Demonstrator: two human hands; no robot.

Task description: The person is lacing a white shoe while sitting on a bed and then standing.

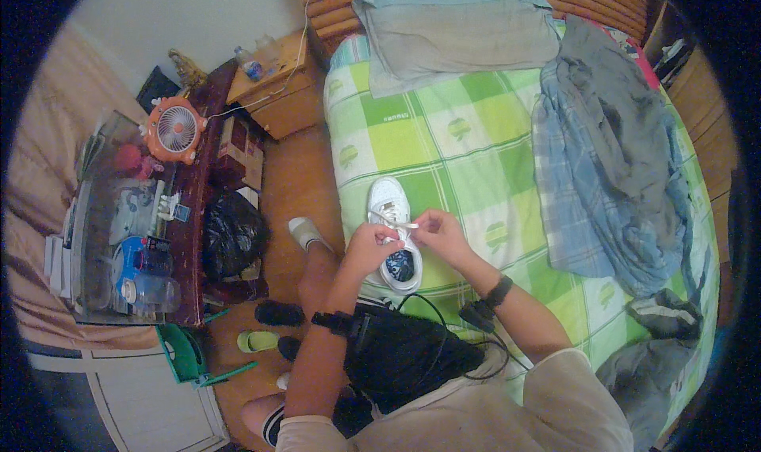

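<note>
A white sneaker (389,193) with a dark patterned insole (399,266) rests on the green checked bed sheet (416,137), its toe pointing away from me. My left hand (376,244) pinches the white shoelace at the left side of the shoe's opening. On the other side, my right hand (439,233) grips a stretch of the same white shoelace (399,222) between thumb and fingertips. The lace runs across the tongue between both hands. Part of the shoe's left side is hidden behind my left hand.
A pillow (458,33) lies at the headboard, and rumpled clothes (612,155) cover the bed's right side. To the left, a glass-topped desk (190,262) holds an orange fan (175,130) and a plastic jug (156,293). Slippers (258,341) and a green dustpan (181,354) are on the floor.
</note>
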